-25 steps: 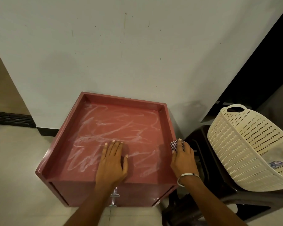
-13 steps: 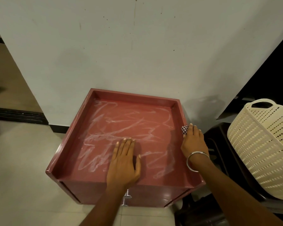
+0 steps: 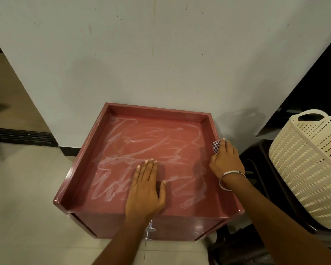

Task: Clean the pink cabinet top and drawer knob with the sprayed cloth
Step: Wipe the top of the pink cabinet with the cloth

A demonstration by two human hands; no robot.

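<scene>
The cabinet top (image 3: 151,150) stands against the wall (image 3: 161,54), its recessed surface covered in whitish wipe streaks, so the top looks mid-clean rather than finished. The cloth (image 3: 216,146) lies on the top's right rim, pressed under the right hand (image 3: 225,161), whose fingers curl over it. The left hand (image 3: 144,190) rests flat, fingers straight, near the top's front edge. The knob (image 3: 150,229), below that edge, appears untouched. Compared with a second ago, the right hand and cloth have slid along the rim toward the wall; the left hand has stayed put. A basket (image 3: 310,169) sits right of the cabinet.
</scene>
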